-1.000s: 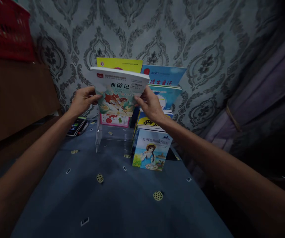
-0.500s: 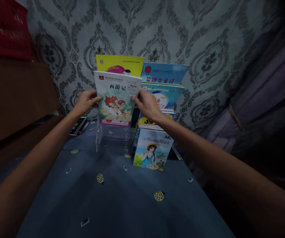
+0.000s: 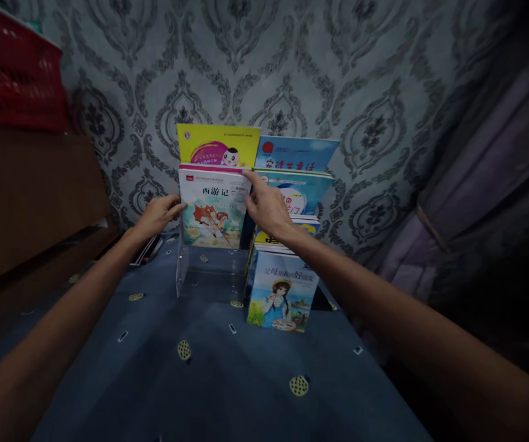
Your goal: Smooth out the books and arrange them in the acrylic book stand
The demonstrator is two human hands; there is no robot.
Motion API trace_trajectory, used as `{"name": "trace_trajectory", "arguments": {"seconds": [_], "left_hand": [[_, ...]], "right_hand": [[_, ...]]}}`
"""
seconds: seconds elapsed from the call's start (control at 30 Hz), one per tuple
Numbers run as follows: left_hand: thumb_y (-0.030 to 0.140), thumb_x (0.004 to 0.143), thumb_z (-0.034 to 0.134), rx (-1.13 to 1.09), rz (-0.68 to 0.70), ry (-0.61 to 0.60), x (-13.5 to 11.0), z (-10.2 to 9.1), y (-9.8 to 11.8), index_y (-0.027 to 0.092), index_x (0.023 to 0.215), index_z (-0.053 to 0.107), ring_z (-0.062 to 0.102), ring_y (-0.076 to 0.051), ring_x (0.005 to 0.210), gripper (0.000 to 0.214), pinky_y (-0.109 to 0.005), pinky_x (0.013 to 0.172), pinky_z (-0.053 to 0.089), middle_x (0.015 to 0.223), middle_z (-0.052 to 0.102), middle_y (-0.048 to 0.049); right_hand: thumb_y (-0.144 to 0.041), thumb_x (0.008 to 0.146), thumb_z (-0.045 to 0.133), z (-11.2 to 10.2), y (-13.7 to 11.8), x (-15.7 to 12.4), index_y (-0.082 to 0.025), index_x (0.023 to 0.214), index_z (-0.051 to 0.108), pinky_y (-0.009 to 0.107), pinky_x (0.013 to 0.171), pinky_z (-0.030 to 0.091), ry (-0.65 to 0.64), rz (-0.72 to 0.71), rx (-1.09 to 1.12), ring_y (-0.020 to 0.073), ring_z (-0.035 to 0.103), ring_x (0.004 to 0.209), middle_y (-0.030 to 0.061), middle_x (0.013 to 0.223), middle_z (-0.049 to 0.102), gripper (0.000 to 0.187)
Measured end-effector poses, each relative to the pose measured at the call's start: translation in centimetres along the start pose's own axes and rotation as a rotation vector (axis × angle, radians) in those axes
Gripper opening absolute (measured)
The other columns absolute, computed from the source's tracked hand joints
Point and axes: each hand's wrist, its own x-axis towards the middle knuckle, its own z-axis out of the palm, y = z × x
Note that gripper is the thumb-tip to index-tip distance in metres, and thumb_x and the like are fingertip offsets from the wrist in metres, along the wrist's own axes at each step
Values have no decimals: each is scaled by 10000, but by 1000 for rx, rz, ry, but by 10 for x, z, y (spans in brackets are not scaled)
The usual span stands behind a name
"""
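Note:
A white picture book (image 3: pixel 213 212) with a figure under a red cape or leaf stands upright in a clear acrylic book stand (image 3: pixel 181 270). My left hand (image 3: pixel 160 215) is closed at its left edge, thumb and fingers together. At the upper right corner is my right hand (image 3: pixel 266 202), index finger on the top edge and thumb by the side; its other fingers are curled. Right behind the book shows a pink top edge, and farther back a yellow book (image 3: pixel 241 140) stands taller.
To the right, a blue book (image 3: pixel 298 153), a teal book (image 3: pixel 313 190) and a small book with a girl on its cover (image 3: pixel 282 294) stand in tiers. A red basket (image 3: pixel 15 73) sits on a brown cabinet (image 3: pixel 29 202) at left. A purple curtain (image 3: pixel 411 245) hangs at right.
The white picture book has gone down and back into the stand, uncovering more of the yellow book. My right index finger has moved onto its top corner. The view has tilted up slightly.

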Motion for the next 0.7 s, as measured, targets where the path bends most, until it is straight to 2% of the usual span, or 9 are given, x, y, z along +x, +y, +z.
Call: {"name": "trace_trajectory", "arguments": {"seconds": [0.13,0.3,0.4,0.7], "left_hand": [[507,904,517,157,10,18,-3,-2,4,236,703,564,564,-193,642,341,-287,648,361,642,637,-16],[517,950,449,289,-58,46,-8,3,6,224,927,640,634,-240,755,351,-300,687,394,793,716,-59],[502,969,416,344,-60,49,-9,6,6,205,1026,646,665,-259,821,380,-315,718,421,890,744,-89],[528,967,406,286,-50,25,-11,4,5,185,1070,649,683,-261,857,433,-327,742,463,954,756,-100]], "right_hand": [[-192,911,533,2,-5,-2,-236,1529,451,497,819,586,81,32,-76,288,685,771,85,895,747,625],[-161,925,438,-5,-21,-4,-168,1592,346,516,806,573,8,128,-175,331,698,787,121,867,760,673],[-166,930,435,-9,-26,-5,-144,1607,289,506,814,565,-13,187,-162,332,702,791,126,852,761,692],[-173,915,455,-19,-30,-7,-174,1572,295,463,804,549,40,236,-32,272,686,739,65,787,716,676]]}}
